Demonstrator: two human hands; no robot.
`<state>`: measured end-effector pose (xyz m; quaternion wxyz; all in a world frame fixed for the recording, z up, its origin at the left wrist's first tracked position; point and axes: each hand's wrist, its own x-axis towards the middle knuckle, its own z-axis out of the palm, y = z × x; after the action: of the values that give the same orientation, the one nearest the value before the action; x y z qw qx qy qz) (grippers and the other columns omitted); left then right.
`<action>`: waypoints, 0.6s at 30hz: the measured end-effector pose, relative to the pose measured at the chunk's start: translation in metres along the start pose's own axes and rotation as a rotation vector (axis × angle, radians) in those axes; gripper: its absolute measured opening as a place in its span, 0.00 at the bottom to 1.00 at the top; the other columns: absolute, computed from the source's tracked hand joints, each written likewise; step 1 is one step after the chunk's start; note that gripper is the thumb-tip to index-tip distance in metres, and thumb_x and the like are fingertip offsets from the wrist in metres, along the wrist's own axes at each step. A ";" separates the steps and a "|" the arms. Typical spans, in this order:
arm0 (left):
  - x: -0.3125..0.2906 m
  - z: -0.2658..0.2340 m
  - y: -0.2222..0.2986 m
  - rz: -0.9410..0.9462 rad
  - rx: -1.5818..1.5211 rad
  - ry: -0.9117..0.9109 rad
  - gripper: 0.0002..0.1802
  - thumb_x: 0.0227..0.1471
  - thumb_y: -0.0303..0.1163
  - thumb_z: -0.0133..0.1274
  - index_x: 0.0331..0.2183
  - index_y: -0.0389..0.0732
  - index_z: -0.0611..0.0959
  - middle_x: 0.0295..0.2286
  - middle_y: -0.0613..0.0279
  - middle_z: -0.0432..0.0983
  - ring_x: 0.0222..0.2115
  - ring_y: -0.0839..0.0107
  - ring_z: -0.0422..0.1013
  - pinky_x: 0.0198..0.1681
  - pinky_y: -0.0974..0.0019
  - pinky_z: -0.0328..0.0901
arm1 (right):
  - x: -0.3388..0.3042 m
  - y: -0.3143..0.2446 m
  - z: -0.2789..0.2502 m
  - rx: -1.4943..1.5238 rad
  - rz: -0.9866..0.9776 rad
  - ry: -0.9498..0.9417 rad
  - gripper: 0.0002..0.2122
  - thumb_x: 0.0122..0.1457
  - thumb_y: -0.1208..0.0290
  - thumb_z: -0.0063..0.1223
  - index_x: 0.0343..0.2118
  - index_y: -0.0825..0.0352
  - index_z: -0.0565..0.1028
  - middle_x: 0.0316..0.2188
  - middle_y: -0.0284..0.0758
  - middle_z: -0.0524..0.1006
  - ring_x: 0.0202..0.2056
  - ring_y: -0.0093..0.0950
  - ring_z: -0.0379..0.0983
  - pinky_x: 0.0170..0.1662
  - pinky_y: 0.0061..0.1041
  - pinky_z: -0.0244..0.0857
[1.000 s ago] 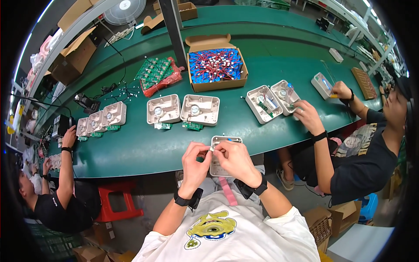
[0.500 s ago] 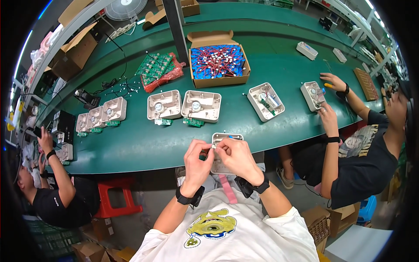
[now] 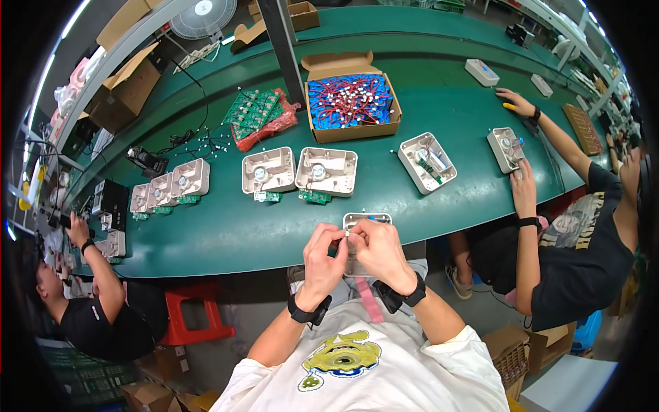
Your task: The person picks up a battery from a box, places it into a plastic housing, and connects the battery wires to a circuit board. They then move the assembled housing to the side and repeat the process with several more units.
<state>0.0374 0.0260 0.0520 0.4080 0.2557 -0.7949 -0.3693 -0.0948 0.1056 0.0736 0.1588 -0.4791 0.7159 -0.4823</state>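
My left hand (image 3: 324,258) and my right hand (image 3: 379,251) meet at the bench's near edge, both closed in a fingertip pinch. Between the fingertips is a small white wire connector (image 3: 347,233). Directly beneath lies a pale plastic housing (image 3: 386,218), mostly covered by my hands, with a bit of blue showing inside. Beyond my hands, two open beige housings (image 3: 269,170) stand side by side, each with a round speaker-like part and a green circuit board at its front edge. Farther right rests another open housing (image 3: 427,163) with a board and wires inside.
A cardboard box (image 3: 357,130) holds blue wired battery packs. Left of it, green circuit boards (image 3: 255,110) lie on red bubble wrap. Three housings (image 3: 190,177) stand farther left. At right a co-worker's hand (image 3: 523,185) touches a housing (image 3: 506,150); another person sits at left.
The view has shifted slightly, while my hands keep pinching the connector. The co-worker at right has moved one hand away from the housing, toward the far casing, where a blue piece now shows.
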 end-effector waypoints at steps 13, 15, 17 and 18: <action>0.033 -0.001 0.011 -0.483 -0.070 -0.186 0.10 0.52 0.21 0.67 0.39 0.35 0.86 0.28 0.67 0.78 0.29 0.79 0.71 0.31 0.73 0.69 | -0.074 -0.019 -0.010 -0.482 -0.126 -0.042 0.32 0.49 0.66 0.74 0.56 0.70 0.72 0.65 0.49 0.65 0.61 0.48 0.66 0.60 0.52 0.63; 0.030 0.000 0.014 -0.357 -0.013 -0.249 0.11 0.52 0.22 0.67 0.40 0.36 0.86 0.29 0.66 0.78 0.29 0.78 0.71 0.31 0.73 0.68 | -0.075 -0.005 0.004 -0.455 -0.121 0.054 0.31 0.50 0.66 0.73 0.55 0.72 0.72 0.65 0.52 0.64 0.64 0.50 0.63 0.65 0.57 0.55; 0.022 -0.008 0.016 -0.111 0.118 -0.326 0.13 0.52 0.24 0.68 0.42 0.37 0.87 0.31 0.66 0.78 0.30 0.77 0.70 0.32 0.72 0.67 | -0.074 0.004 0.014 -0.441 -0.131 0.104 0.31 0.50 0.66 0.73 0.55 0.72 0.72 0.65 0.53 0.64 0.66 0.50 0.61 0.68 0.60 0.52; 0.023 -0.017 0.019 -0.116 0.111 -0.262 0.13 0.52 0.26 0.67 0.42 0.37 0.87 0.32 0.64 0.79 0.32 0.73 0.72 0.34 0.69 0.68 | -0.070 0.009 0.014 -0.469 -0.151 0.102 0.30 0.51 0.65 0.72 0.55 0.72 0.72 0.65 0.52 0.64 0.66 0.50 0.61 0.69 0.60 0.51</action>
<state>0.0376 0.0147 0.0838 0.2639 0.2727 -0.8445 -0.3780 -0.0555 0.1570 0.0430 -0.0296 -0.5300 0.7777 -0.3369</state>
